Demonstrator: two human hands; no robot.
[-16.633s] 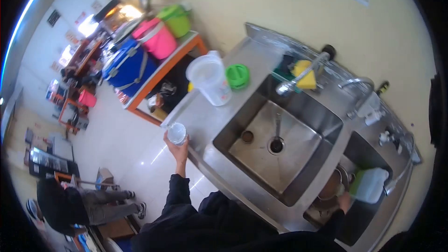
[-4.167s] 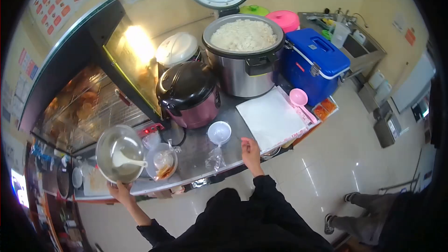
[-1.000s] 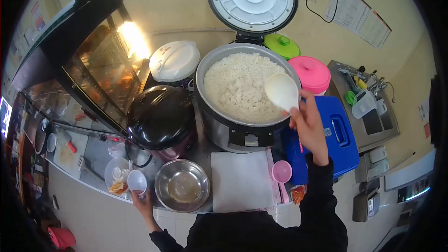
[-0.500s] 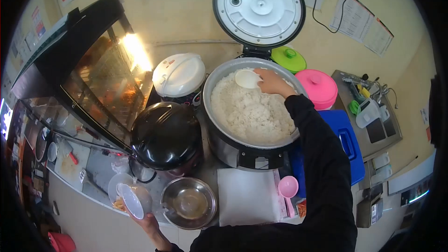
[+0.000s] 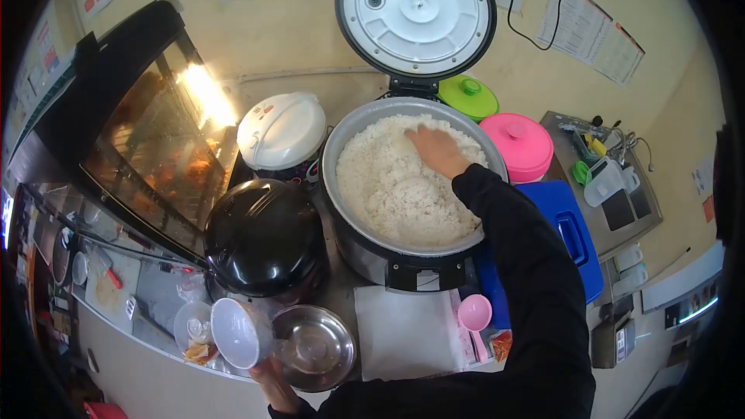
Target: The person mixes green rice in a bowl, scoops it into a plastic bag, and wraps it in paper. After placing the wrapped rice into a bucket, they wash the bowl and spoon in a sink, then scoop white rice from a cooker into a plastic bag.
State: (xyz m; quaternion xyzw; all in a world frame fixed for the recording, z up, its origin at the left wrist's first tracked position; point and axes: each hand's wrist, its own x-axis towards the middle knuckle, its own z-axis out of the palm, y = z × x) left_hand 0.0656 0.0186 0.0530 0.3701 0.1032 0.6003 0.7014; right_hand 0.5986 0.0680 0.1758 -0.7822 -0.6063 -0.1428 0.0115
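A large open cooker [image 5: 334, 178] is full of white rice [image 5: 411, 194], its round lid [image 5: 419, 8] raised behind. My right hand [image 5: 436, 149] reaches over the back of the rice, fingers curled down at its surface. The white scoop under it is mostly lost against the rice. At the lower left my left hand [image 5: 273, 380] holds a white bowl [image 5: 237, 334] from below, tilted, with its inside showing. Just right of that bowl sits a metal bowl [image 5: 317, 348].
A black cooker [image 5: 264, 237] and a white cooker [image 5: 282, 130] stand left of the rice, beside a lit glass cabinet [image 5: 155, 147]. To the right are a pink lid [image 5: 518, 147], a blue box [image 5: 563, 225] and a sink [image 5: 621, 209]. A pink scoop [image 5: 475, 313] lies in front.
My right hand has turned palm down and the scoop has gone down into the rice. My left hand has moved slightly right with the white bowl. The view has shifted a little.
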